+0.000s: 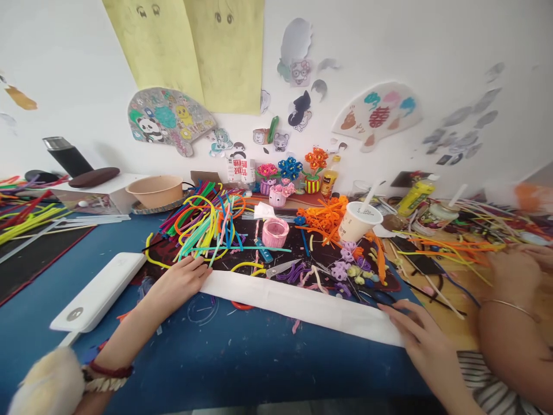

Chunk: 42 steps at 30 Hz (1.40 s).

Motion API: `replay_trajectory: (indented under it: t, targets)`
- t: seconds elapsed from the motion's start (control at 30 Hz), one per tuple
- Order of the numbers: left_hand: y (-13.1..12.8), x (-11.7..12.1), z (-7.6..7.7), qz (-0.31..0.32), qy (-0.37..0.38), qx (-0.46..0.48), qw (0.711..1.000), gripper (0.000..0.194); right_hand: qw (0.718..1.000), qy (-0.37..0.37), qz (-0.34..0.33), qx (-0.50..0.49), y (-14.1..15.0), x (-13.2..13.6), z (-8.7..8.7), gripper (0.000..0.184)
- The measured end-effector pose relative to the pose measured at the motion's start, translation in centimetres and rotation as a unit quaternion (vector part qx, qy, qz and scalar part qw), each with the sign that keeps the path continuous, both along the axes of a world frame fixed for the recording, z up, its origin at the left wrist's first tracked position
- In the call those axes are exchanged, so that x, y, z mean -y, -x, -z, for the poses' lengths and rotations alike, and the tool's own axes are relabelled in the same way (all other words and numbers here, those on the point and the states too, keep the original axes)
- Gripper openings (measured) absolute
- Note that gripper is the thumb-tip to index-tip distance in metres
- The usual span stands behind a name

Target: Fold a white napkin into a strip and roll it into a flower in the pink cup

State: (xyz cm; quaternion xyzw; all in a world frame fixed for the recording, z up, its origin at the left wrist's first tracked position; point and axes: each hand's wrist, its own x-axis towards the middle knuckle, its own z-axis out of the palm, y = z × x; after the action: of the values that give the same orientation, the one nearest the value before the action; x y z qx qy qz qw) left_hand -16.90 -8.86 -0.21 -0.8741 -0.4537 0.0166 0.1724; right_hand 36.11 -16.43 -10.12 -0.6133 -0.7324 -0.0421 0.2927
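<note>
A long white strip of folded tissue [302, 304] stretches between my hands at the front of the table, nearly straight and sloping down to the right. My left hand [184, 281] grips its left end, with fingertips beside several green pipe cleaners. At the other end, my right hand [425, 337] has the strip between thumb and fingers. Just behind it lie scissors [283, 268] with part hidden, purple pipe-cleaner pieces [294, 271] and a pink ribbed pot [275, 233]. Dark handles [378, 297] show close to my right fingertips.
A bundle of coloured pipe cleaners [211, 222], an orange pile [324, 219] and a paper cup with a straw [359, 222] stand behind. A white power bank [99, 291] lies at left. Another person's arm [514, 311] is at the right.
</note>
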Motion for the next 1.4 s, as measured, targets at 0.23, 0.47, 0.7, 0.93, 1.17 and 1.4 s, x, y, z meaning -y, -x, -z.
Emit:
replay_trajectory:
  t: [0.23, 0.47, 0.7, 0.93, 1.17, 1.4]
  targets:
    - [-0.8, 0.3, -0.1, -0.006, -0.009, -0.062, 0.998, 0.042, 0.978, -0.094, -0.084, 0.166, -0.4, 0.2, -0.5, 0.047]
    - [-1.9, 1.3, 0.4, -0.03, 0.006, -0.076, 0.997, 0.046, 0.965, -0.072, -0.059, 0.243, 2.1, 1.5, -0.2, 0.071]
    - [-3.6, 2.9, 0.7, -0.081, 0.013, -0.083, 0.993, 0.068, 0.964, -0.009, 0.035, 0.263, 5.9, 3.4, -1.4, 0.073]
    - [-4.0, 3.6, 1.8, -0.08, -0.005, -0.084, 0.993, 0.076, 0.947, -0.034, 0.068, 0.312, 8.1, 4.0, -1.9, 0.088]
    - [-4.2, 3.4, 1.8, -0.08, 0.002, -0.12, 0.99, 0.076, 0.937, -0.046, 0.087, 0.335, 9.5, 4.1, -1.4, 0.098]
    - [-4.9, 3.6, 1.1, -0.088, 0.012, -0.139, 0.986, 0.08, 0.929, -0.049, 0.107, 0.351, 10.2, 4.1, -1.4, 0.099]
